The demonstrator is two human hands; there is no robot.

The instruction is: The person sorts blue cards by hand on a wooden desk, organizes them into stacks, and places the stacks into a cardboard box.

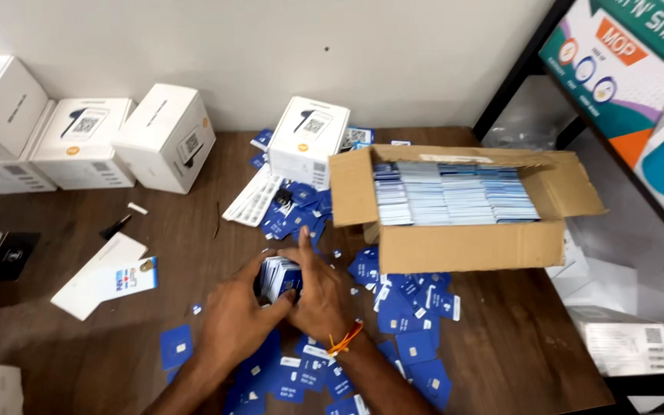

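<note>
Blue-and-white thin plastic cards [278,277] sit in a small stack above the brown wooden counter [194,238], squeezed between the left hand [232,323] and right hand [317,296], fingers closed around them. Light, stiff and slippery, they are best held by the edges.

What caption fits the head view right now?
Both hands, left and right, square up a stack of cards beside an open cardboard box of cards.
</note>
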